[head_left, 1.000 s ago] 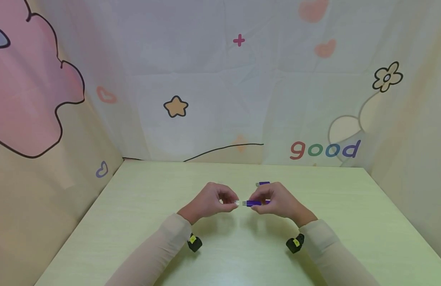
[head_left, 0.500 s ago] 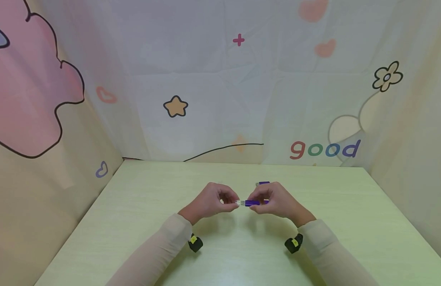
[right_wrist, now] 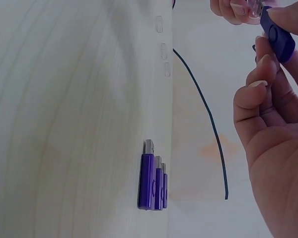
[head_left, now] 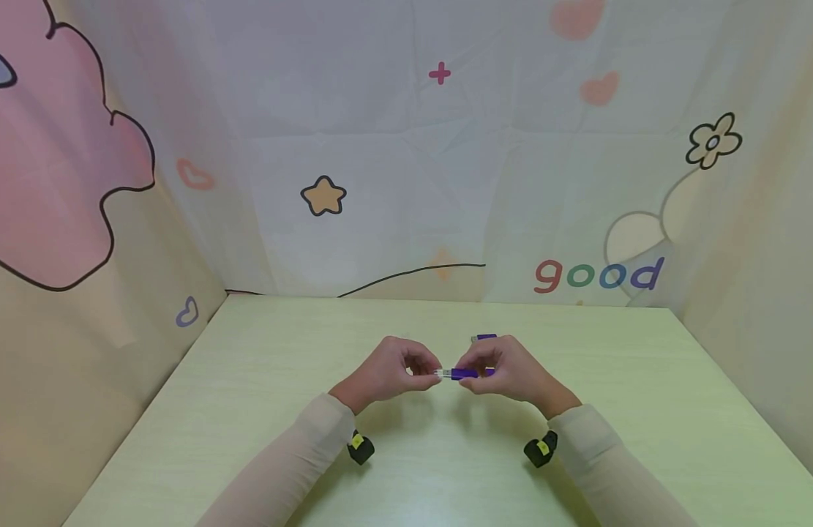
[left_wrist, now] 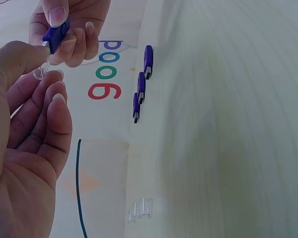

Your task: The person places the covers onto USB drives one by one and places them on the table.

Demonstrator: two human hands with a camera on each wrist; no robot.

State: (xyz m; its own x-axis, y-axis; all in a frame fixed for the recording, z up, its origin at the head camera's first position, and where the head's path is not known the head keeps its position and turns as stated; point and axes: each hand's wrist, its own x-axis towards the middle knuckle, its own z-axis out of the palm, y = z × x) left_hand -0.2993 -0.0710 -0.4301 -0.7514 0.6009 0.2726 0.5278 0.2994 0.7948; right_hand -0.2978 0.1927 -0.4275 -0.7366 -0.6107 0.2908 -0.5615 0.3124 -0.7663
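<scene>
Between thumb and fingertips my left hand (head_left: 396,369) pinches a small clear plastic cap (left_wrist: 38,73). Facing it, my right hand (head_left: 511,369) pinches a purple USB flash drive (right_wrist: 278,38) by its body. The drive's metal plug points toward the left hand and sits at the mouth of the cap, at least partly inside it. How deep it goes cannot be told, since the fingertips hide part of the cap. Both hands are held above the table (head_left: 406,468), close together.
Several more purple flash drives (left_wrist: 148,62) lie in a row on the table, plugs all one way. Several clear caps (left_wrist: 146,207) lie in a row farther left. A printed cloth (head_left: 380,146) hangs behind the table's back edge.
My right hand has moved slightly left with the flash drive, so the gap between its plug and the cap has closed. In the last half second almost nothing has moved.
</scene>
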